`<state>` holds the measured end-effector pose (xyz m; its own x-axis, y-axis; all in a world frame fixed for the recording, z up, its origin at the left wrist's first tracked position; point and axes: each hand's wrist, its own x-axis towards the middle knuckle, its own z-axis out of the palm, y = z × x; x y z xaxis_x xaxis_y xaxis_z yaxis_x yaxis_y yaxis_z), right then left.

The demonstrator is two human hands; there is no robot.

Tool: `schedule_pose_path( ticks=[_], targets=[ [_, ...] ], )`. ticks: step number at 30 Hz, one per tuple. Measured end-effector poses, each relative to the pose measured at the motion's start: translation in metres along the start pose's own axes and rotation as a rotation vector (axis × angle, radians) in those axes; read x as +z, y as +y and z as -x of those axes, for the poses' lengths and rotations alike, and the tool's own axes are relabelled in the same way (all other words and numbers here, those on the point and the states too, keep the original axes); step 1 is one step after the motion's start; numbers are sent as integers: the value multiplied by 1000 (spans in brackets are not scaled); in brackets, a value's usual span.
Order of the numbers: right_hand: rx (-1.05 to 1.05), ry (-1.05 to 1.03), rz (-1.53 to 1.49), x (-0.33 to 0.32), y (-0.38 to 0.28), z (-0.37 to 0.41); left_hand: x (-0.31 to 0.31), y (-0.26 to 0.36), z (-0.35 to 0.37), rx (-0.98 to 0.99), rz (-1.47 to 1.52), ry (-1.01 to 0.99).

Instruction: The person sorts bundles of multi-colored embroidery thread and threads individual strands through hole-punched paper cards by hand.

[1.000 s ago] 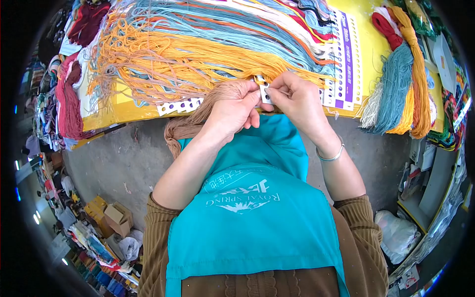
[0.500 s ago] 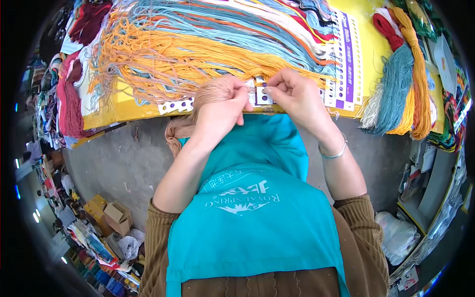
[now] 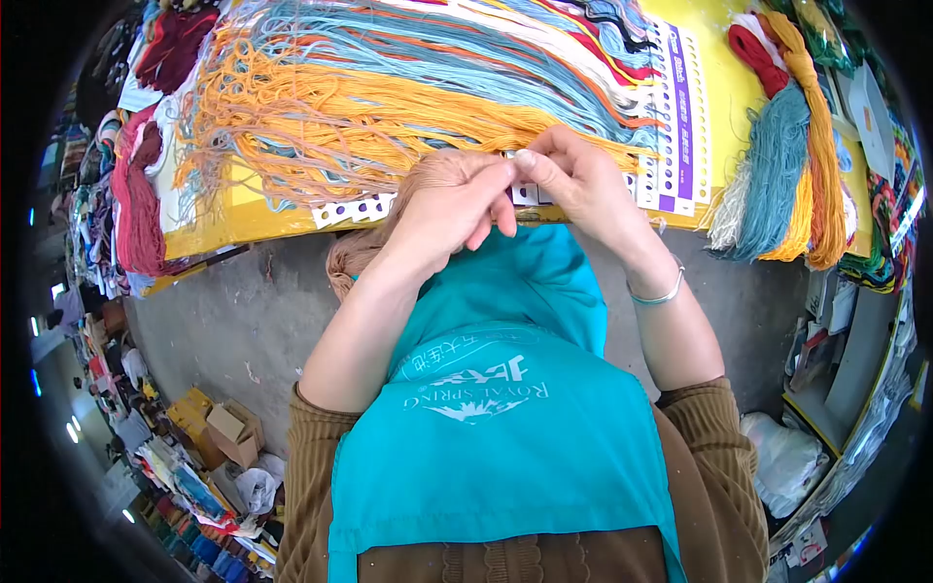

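My left hand point(image 3: 462, 204) is closed, its thumb and index finger pinched together. A skein of beige embroidery thread point(image 3: 352, 260) runs along that hand and hangs over the table edge. My right hand point(image 3: 588, 185) is also closed in a pinch, its fingertips meeting those of the left; whatever lies between them is too small or hidden. Just beneath the fingers, white punched thread cards point(image 3: 352, 209) lie along the table's front edge, partly covered. Beyond both hands, orange threads point(image 3: 389, 107) spread leftward, with blue threads point(image 3: 418, 58) behind.
A white and purple punched card point(image 3: 673, 117) stands right of the threads on the yellow table point(image 3: 724, 97). Teal, orange and red skeins point(image 3: 782, 136) hang at the right edge, pink and maroon ones point(image 3: 139, 204) at the left. Cardboard boxes point(image 3: 233, 428) are on the floor.
My left hand has moved right until its fingertips meet the right hand's. My right hand has shifted slightly left, and the small card between them is now mostly covered.
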<state>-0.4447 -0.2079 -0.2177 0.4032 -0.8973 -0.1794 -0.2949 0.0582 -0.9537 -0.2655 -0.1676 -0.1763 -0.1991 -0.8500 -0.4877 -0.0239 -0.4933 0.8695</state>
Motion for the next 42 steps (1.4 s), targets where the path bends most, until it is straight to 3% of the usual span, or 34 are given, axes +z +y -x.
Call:
schedule_pose_path(
  ticks=[5,8,11,13,15,17,20,23,27,33,35,37,42],
  targets=[
    [-17,-104,-167,-7,6,-1,9,6,-12,251,-660,7],
    [15,-42,-222,-2,-1,0,1,5,-14,17,-171,27],
    [68,-69,14,-8,-12,3,-58,6,-5,-226,732,-173],
    [64,-69,25,-9,-13,3,-104,21,15,-228,1148,-443],
    [59,-73,41,-9,-13,3,-138,22,33,-9,1025,-204],
    [56,-70,66,-8,-11,3,-261,24,44,324,999,-291],
    [67,-67,96,-8,-15,3,-275,43,67,493,736,717],
    [54,-46,48,-5,-13,5,-236,22,65,390,691,459],
    [14,-4,-12,1,-6,5,-106,11,65,288,849,41],
    [-60,-11,-389,45,-41,29,-33,-7,57,176,859,-62],
    [-4,-54,-588,59,-57,35,-25,-11,53,166,846,-124],
    [-3,-56,-591,70,-47,32,-21,-16,49,173,777,-197],
    [69,-29,-806,77,-38,31,-18,-19,45,199,668,-142]
  ],
)
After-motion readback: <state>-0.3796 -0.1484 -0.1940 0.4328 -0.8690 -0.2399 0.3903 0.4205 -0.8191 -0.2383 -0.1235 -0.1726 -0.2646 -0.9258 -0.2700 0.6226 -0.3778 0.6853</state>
